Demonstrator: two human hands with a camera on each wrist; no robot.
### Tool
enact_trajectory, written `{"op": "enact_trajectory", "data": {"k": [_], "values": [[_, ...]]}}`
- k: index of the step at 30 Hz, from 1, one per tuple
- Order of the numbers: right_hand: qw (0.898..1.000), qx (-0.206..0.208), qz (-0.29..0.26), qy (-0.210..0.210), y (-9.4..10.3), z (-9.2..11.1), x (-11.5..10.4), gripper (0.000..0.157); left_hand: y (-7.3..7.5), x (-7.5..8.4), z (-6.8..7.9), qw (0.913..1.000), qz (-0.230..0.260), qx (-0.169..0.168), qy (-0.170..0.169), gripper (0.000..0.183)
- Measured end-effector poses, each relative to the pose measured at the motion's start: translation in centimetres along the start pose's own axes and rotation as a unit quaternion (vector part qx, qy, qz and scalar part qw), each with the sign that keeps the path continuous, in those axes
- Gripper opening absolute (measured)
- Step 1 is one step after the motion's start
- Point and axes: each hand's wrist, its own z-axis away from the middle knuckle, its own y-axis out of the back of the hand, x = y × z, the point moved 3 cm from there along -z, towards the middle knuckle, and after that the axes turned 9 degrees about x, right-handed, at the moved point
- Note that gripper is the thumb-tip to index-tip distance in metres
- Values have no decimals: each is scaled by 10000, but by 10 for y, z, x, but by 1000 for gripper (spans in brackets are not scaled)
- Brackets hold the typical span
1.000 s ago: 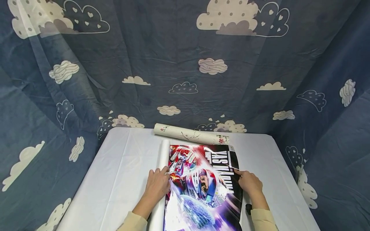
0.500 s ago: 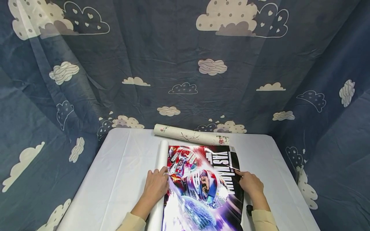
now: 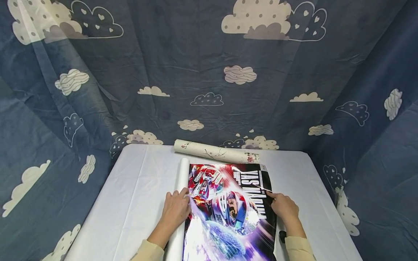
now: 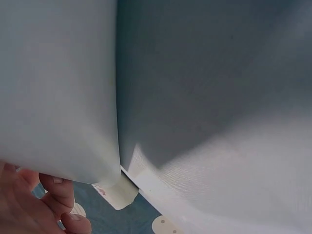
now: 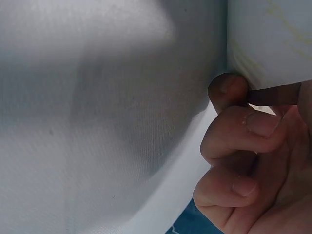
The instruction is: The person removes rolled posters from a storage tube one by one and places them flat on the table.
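A glossy poster [image 3: 228, 210] with racing helmets and bold white lettering lies partly unrolled on the white table. Its left side is still wound into a white roll [image 3: 183, 174]. My left hand [image 3: 176, 208] grips this roll from above, fingers bent over it; in the left wrist view the roll's pale side [image 4: 58, 87] hides part of the hand. At the opposite side, my right hand [image 3: 284, 207] pinches the poster's right edge between thumb and index finger. The right wrist view shows the other fingers [image 5: 239, 131] curled beneath the poster's pale underside [image 5: 273, 39].
Behind the poster, close to its top edge, lies a cream roll [image 3: 215, 151] printed with flowering branches. A white cloth covers the table [image 3: 130, 203]. Dark blue curtains [image 3: 176, 61] with cloud patterns enclose the back and sides. A small black object [image 3: 282, 236] shows beside the right sleeve.
The hands have drawn slightly apart, left hand and roll a little leftward, right hand with the poster's edge a little rightward. Slightly more of the printed face shows.
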Motion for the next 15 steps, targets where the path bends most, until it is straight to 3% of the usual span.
{"op": "enact_trajectory", "data": {"k": [15], "values": [[10000, 5, 25, -26, 0, 0, 6, 51, -1, -5, 2, 9998, 45, 155, -65, 18]]}}
